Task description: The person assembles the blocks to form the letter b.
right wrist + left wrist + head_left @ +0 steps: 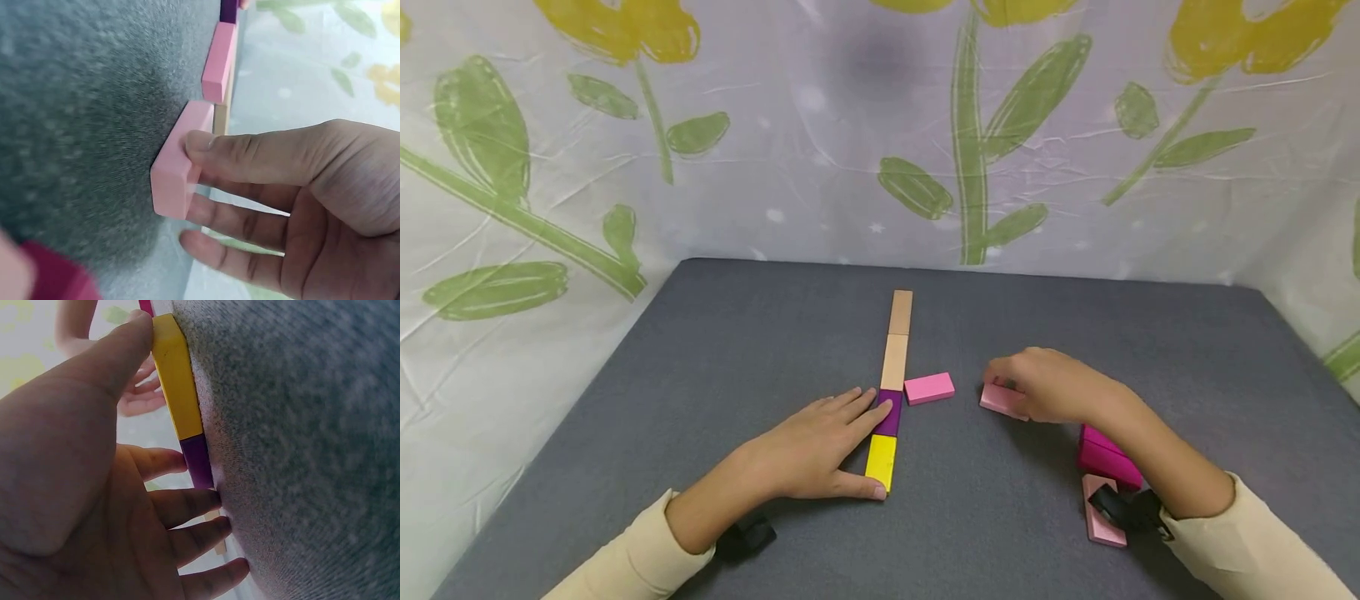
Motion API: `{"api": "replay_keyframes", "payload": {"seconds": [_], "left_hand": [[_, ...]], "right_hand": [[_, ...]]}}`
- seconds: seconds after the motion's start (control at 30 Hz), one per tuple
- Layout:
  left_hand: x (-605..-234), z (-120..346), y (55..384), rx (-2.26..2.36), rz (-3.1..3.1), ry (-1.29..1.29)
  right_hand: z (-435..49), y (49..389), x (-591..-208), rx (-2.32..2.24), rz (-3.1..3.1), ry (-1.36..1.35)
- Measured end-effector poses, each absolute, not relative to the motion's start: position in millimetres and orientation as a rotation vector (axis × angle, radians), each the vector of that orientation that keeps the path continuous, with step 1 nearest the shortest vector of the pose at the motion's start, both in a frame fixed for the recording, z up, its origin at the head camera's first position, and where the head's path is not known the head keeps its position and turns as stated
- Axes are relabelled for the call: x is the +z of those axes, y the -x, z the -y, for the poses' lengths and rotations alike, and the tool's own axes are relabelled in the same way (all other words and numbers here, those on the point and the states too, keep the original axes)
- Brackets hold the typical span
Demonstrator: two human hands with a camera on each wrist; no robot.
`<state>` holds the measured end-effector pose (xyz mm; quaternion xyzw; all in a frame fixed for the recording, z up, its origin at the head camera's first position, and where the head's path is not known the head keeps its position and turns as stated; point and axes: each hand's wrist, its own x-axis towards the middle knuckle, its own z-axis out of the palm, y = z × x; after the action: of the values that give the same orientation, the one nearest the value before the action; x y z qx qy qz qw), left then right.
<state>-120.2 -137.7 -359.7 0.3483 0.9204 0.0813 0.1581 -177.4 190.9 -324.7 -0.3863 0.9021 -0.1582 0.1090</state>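
Pale block, one: pinched in right hand, long axis roughly sideways. Pink block: to its left, gap between, left hand nearer. Left hand: spread, touching yellow block, purple block.

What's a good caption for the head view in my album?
The left grip touches a four-block row; the right grip pinches a pale pink block.
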Motion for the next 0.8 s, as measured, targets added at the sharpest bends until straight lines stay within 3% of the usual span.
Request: {"api": "replay_keyframes", "payload": {"seconds": [0.8], "left_hand": [[-357,136,119,0.236,-2.634,-0.989]], "right_hand": [[-169,195,-332,-0.461,-2.644,1.189]]}}
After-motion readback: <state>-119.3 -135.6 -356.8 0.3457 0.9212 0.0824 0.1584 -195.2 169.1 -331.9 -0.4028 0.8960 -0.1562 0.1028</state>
